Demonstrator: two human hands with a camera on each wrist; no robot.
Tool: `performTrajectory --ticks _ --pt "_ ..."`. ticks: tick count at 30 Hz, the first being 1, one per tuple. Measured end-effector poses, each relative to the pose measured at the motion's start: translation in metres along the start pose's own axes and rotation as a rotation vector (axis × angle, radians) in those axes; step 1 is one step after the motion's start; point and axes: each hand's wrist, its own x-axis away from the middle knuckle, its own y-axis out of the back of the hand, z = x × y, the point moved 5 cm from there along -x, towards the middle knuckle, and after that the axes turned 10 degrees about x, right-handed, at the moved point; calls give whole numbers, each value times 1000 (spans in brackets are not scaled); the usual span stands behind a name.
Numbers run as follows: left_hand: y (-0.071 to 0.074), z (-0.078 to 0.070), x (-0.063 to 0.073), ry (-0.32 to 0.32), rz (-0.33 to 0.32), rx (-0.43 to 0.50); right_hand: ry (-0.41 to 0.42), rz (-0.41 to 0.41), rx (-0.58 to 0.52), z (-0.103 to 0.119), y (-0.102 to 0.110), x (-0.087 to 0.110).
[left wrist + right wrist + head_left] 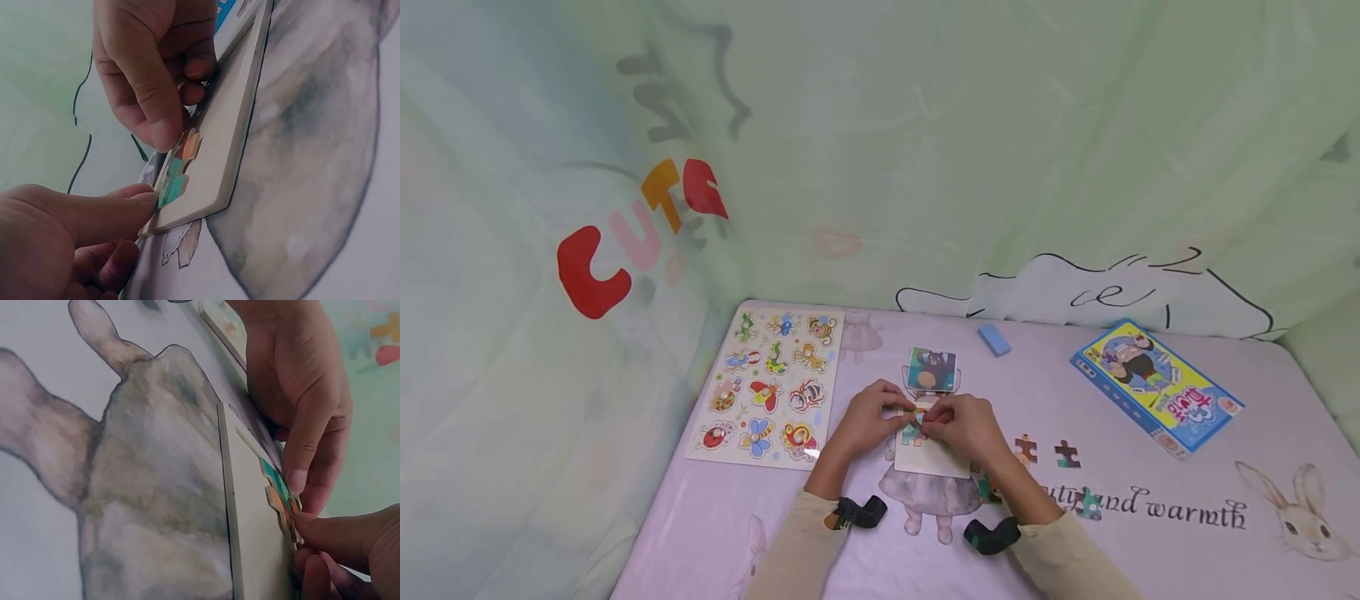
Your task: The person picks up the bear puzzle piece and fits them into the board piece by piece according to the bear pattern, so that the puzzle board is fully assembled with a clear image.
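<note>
A pale wooden puzzle board [933,460] lies on the table in front of me. Teal and orange jigsaw pieces [174,182] sit in its far left corner. My left hand [871,419] grips the board's left edge, its thumb touching the teal piece. From the other side my right hand [967,423] pinches a small jigsaw piece [919,417] between thumb and forefinger over the fitted pieces; the fingers partly cover it. Just beyond the board is a square bear picture card [933,370]. Loose jigsaw pieces [1067,454] are scattered right of my right hand.
An insect-picture board [762,385] lies on the left. Farther right stands a blue and yellow box [1157,385], and a small blue block [994,340] is near the back. Another loose piece [1088,503] lies by my right forearm. Printed cloth covers the table.
</note>
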Motion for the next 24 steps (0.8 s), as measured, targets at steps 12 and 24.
performTrajectory --ticks 12,24 --pt "0 1 0 -12 1 -14 -12 34 -29 -1 -1 -1" --pt "-1 2 0 12 -5 -28 18 30 8 -1 -3 -1"
